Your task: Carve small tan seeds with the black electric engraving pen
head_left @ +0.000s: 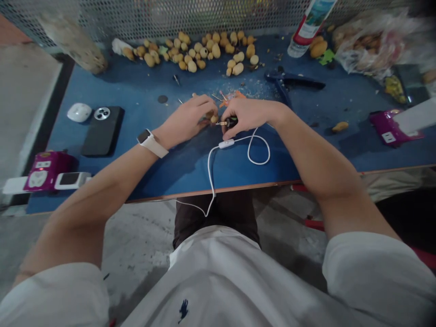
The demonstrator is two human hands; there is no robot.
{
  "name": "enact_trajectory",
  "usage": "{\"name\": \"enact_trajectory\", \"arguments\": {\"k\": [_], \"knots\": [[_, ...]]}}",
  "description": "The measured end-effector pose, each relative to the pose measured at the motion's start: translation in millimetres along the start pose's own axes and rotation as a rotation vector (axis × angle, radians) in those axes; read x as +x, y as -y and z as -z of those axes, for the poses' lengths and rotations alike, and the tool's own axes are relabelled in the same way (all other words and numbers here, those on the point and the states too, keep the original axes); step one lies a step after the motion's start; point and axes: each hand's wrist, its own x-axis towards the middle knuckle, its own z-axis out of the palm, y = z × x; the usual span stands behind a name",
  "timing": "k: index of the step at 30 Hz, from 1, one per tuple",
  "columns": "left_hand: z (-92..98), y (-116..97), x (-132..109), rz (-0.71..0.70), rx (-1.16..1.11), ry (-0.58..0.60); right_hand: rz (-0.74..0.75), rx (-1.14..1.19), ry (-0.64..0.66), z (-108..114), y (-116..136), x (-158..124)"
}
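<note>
Left hand [185,120] pinches a tan nut [214,119] at the bit of a small black drill [231,121], and my right hand [247,114] grips closed around that drill. Shavings [252,86] scatter across the blue table [163,168], more nuts [190,52] heap toward the perforated metal screen [170,18], and concrete floor [143,254] lies below.

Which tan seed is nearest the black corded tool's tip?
The small one pinched in the left hand, at the tip; the right hand holds the tool. Other seeds lie loose on the blue table, away from the hands.
</note>
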Motion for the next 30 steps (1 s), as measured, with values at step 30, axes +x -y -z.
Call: {"name": "enact_trajectory", "arguments": {"k": [30], "knots": [[-9.8, 18, -21, 0.192, -0.075, -0.150, -0.163, -0.159, -0.275, -14, 12, 6]]}}
